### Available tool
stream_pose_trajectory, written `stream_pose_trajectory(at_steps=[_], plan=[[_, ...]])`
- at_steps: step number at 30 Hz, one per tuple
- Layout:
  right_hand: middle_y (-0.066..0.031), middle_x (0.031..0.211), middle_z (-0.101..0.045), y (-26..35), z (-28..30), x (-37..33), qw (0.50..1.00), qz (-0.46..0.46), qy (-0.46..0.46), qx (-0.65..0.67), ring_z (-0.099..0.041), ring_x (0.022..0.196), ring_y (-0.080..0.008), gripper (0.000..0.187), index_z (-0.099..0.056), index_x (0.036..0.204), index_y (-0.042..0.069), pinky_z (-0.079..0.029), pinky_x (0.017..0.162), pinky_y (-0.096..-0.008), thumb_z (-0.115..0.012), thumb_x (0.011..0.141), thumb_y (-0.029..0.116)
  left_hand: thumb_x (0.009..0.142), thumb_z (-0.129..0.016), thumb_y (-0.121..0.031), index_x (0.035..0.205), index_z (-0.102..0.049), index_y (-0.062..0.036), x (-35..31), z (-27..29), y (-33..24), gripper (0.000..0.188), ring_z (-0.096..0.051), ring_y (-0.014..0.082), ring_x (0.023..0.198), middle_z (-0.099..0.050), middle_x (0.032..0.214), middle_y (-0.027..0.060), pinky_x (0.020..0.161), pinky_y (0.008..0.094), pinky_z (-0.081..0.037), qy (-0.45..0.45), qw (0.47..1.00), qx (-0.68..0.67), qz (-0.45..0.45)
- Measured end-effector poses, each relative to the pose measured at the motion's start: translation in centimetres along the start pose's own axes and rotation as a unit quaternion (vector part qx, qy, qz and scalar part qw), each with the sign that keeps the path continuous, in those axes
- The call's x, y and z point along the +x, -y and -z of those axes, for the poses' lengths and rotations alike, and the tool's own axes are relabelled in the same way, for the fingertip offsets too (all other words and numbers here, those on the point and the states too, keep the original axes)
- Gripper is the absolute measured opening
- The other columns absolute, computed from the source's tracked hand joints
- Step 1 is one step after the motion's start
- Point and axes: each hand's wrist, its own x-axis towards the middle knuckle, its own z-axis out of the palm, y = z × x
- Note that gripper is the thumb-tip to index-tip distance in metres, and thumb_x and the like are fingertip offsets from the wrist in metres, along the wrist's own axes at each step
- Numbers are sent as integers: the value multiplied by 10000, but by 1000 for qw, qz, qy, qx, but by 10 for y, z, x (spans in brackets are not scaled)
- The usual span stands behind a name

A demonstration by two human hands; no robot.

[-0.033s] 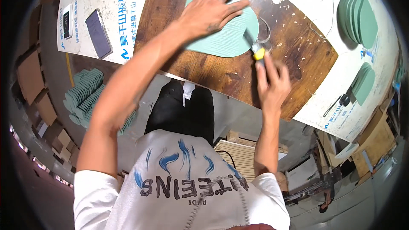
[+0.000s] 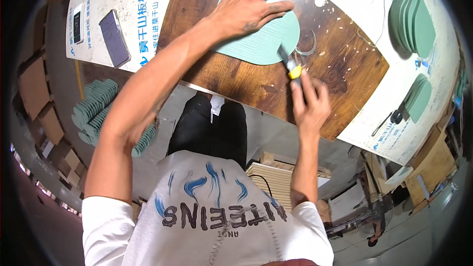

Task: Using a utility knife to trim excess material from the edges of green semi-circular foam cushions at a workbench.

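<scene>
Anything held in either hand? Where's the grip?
Right hand: a knife, held by its handle. Left hand: flat on top of the green sheet, no grip visible.

Ribbed sheet (image 2: pixel 261 44), woodgrain board (image 2: pixel 251 83), seemingly metal blade (image 2: pixel 284 54)

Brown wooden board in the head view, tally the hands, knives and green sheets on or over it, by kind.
Left hand and right hand: 2
Yellow-and-dark knife: 1
Green sheet: 1
Total: 4

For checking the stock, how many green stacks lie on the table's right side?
2: a larger stack at upper right, a smaller stack below it; more may lie outside the view.
</scene>
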Motion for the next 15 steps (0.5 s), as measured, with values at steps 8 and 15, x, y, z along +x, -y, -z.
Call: stream_pose_trajectory(at_steps=[8,15], plan=[[-105,941,-642,16,2,4,997,-68,-7,-37,-624,819,-235,366,-742,1205,120,-527,681,-354,-801,852,200,994,-539,-223,1272,-606,-273,-21,-26,-48,290,-243,538,1374,-388,1425,249,1128,714,-174,-147,952,53,263],[-124,926,-649,11,-6,52,999,-39,-15,-35,-636,797,-240,367,-726,1228,134,-516,607,-356,-773,884,254,962,-636,-236,1289,-629,-321,-21,-28,-43,337,-382,493,1318,-517,1353,131,1101,653,-294,-156,952,82,249]])
